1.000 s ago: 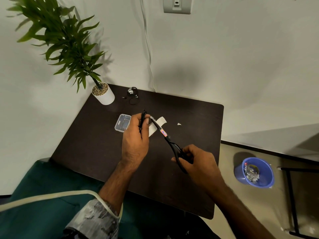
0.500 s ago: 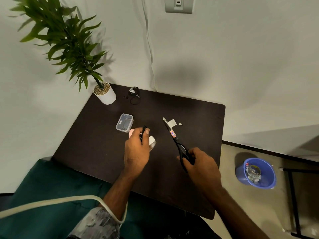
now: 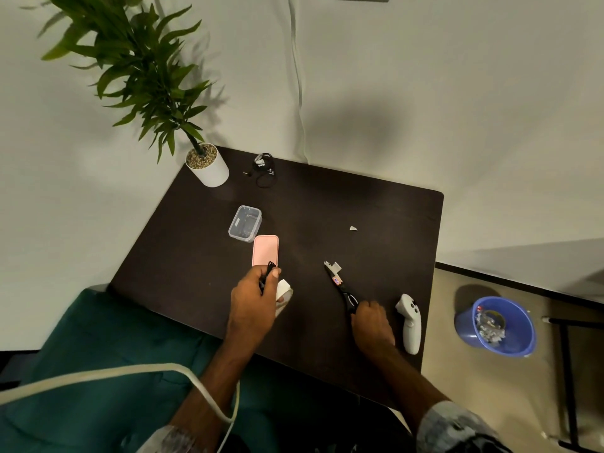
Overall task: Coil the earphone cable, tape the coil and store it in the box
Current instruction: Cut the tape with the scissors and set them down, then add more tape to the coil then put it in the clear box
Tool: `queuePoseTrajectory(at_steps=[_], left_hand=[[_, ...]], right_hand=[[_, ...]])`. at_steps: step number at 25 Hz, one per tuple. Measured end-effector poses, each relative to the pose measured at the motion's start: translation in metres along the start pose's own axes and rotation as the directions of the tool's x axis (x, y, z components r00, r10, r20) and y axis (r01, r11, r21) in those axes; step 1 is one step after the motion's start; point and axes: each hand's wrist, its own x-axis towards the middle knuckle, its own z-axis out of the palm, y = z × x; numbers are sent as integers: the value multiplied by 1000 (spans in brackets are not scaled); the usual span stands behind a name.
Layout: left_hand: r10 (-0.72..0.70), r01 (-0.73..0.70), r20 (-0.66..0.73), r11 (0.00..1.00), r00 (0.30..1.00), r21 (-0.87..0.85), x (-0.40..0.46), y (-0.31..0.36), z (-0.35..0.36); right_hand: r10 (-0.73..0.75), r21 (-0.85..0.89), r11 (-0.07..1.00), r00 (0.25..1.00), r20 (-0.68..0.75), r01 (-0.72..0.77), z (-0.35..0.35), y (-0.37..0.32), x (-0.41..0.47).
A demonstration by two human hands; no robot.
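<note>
My left hand pinches a black coiled earphone cable and also carries a white tape roll on its fingers. My right hand holds the handles of black scissors, which rest flat on the dark table; a small cut piece of white tape sticks at the blade tips. A clear plastic box stands open in the middle left, with its pink lid lying just in front of it. A second black earphone lies at the table's back.
A potted plant in a white pot stands at the back left corner. A white controller lies near my right hand at the front right edge. A scrap of tape lies mid-right. A blue bin sits on the floor to the right.
My right hand has lowered the scissors from near the coil down onto the table, with the cut tape piece on the blades. My left hand dropped toward me with the coil and roll.
</note>
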Motion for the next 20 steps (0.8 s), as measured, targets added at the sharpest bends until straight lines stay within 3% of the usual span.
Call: queuePoseTrajectory(at_steps=[9,12,15,20], left_hand=[[46,-45,31,998,998,-32,10,4,8],[18,-15,51,998,999,-55,3,4,11],[-9,15,66,995,998,-94,-4,1,12],[-33,41,51,989,998,-145,-12,-4,10]], right_hand=[[48,-148,988,999,11,-46,-17,-6,4],[61,-6,998,995,-79,-61,-24,-12,20],[5,160,987,987,-158,21,-27,-24,55],[-2,297,954,989,-151,47,-27,-46,93]])
